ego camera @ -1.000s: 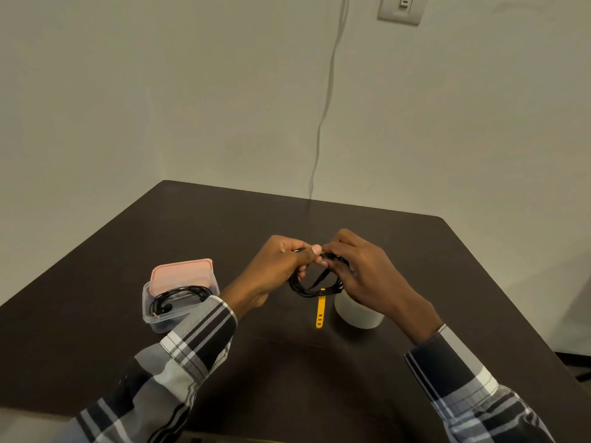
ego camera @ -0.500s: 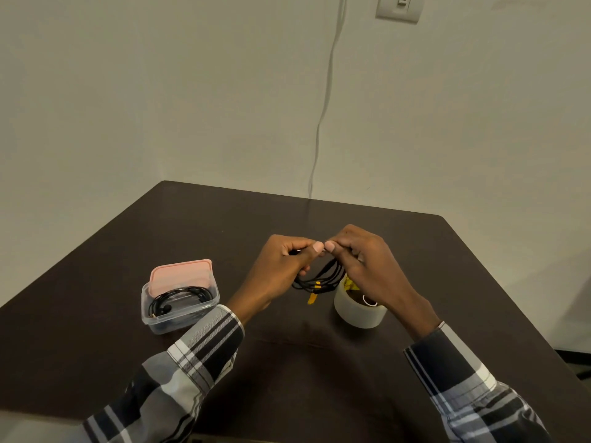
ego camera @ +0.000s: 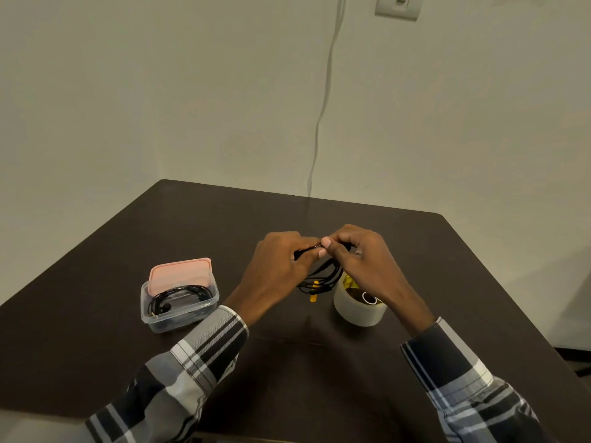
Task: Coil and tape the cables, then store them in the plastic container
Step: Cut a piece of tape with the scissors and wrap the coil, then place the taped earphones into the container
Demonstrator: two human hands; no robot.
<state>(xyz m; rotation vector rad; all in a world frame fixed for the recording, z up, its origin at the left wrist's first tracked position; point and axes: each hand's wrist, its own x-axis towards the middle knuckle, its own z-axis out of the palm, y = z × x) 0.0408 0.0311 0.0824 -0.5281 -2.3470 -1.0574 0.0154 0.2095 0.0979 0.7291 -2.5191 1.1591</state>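
Both hands, left hand (ego camera: pixel 281 263) and right hand (ego camera: pixel 361 260), pinch the coiled black cable (ego camera: pixel 323 276) just above the tape roll (ego camera: pixel 358 310), with the plastic container (ego camera: pixel 179 302) off to the left.

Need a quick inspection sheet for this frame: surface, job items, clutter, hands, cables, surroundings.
Surface: dark table, matte.
Job's things: clear plastic container with a coiled black cable inside, pink lid propped behind; tape roll.
Clutter: nothing seen.
Hands: left hand and right hand both grip a black cable bundle with a yellow strap.
Cables: white wall cable.
Surroundings: beige walls, wall switch.
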